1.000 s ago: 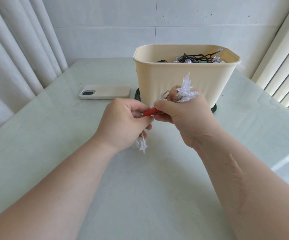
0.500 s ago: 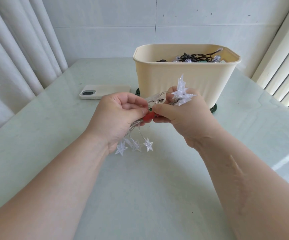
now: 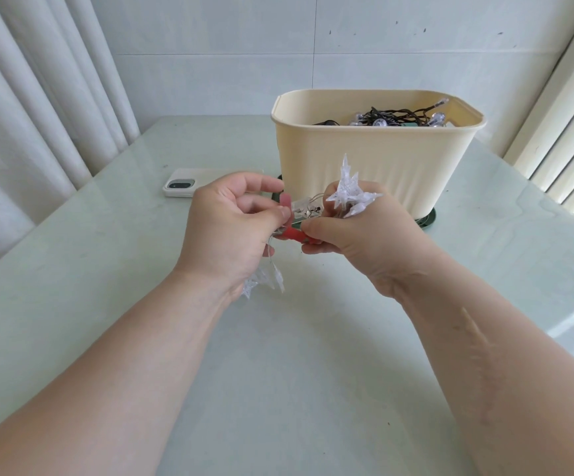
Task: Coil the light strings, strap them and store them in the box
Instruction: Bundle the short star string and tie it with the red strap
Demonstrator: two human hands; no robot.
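Above the middle of the tabletop (image 3: 278, 389), both hands work on the star light string (image 3: 347, 192). The right hand (image 3: 361, 242) has its fingers curled round the bunched stars and its thumb pressed on the red strap (image 3: 294, 234). The left hand (image 3: 230, 228) pinches the strap's other end, and a few stars dangle below it. The cream box (image 3: 375, 166), which holds a dark light string (image 3: 393, 115), stands toward the far edge, with a phone (image 3: 189, 183) to its left
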